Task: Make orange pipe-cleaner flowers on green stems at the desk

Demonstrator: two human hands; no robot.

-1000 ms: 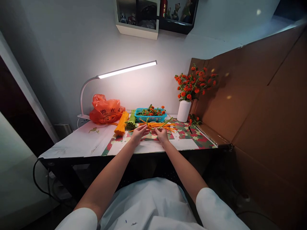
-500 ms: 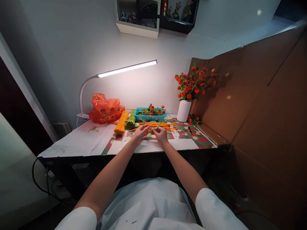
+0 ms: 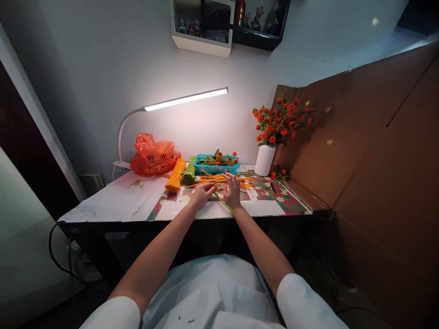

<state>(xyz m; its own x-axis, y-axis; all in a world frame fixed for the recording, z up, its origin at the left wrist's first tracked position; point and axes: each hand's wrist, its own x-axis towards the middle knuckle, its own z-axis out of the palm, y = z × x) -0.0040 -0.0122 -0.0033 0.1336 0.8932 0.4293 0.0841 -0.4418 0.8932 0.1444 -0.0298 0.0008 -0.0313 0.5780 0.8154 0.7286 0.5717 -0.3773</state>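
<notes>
My left hand (image 3: 202,194) is closed in a pinch on a green pipe cleaner (image 3: 224,204), with a small bit of orange at the fingertips. The pipe cleaner slants down to the right, below my right palm towards the wrist. My right hand (image 3: 232,192) is raised just beside it, its fingers apart and holding nothing that shows. Behind both hands lie loose orange pipe cleaners (image 3: 245,179) in a pile. An orange pipe cleaner bundle (image 3: 175,177) and a green pipe cleaner bundle (image 3: 190,172) rest to the left of the pile.
A blue basket (image 3: 216,169) of orange flowers stands at the back. Right of it is a white vase (image 3: 265,160) with orange flowers, near a cardboard wall (image 3: 363,137). A red plastic bag (image 3: 155,155) sits left under a lit lamp (image 3: 187,98).
My right hand has let go of the green pipe cleaner and lifted, its fingers spreading. The pipe cleaner now slants down below it. My left hand still pinches.
</notes>
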